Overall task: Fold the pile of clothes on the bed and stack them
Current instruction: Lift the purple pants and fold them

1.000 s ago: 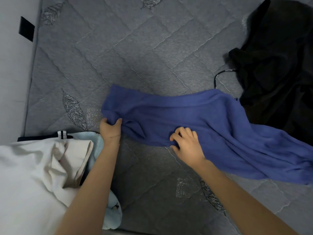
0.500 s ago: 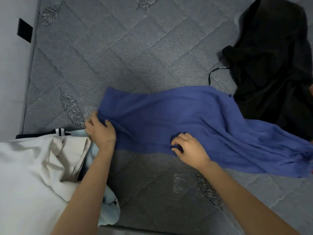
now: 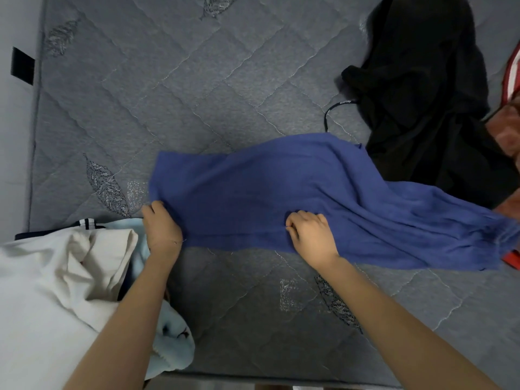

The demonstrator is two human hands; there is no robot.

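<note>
Currently, head view: the blue garment [image 3: 281, 192] lies spread on the grey quilted mattress [image 3: 197, 94], running from frame centre out toward 4 o'clock, where its far end bunches into folds at the frame edge.

Left hand [image 3: 163, 229], at 8 o'clock from centre: fingers curled and clamped on the near left corner of the blue garment.

Right hand [image 3: 309, 235], at 5 o'clock from centre: fingers curled, pinching the near edge of the same garment about midway along its length. Both forearms enter from 6 o'clock.

Black garment [image 3: 422, 94]: heaped at 2 o'clock, touching the far right edge of the blue garment; a thin black cord [image 3: 329, 111] loops out of it toward centre.

Cream garment [image 3: 56, 277]: piled at 8 o'clock, just beside the left wrist, lying over a pale blue garment [image 3: 171, 342] at 7 o'clock.

Red fabric [image 3: 512, 66]: partly visible at the 3 o'clock frame edge; type cannot be determined.
</note>
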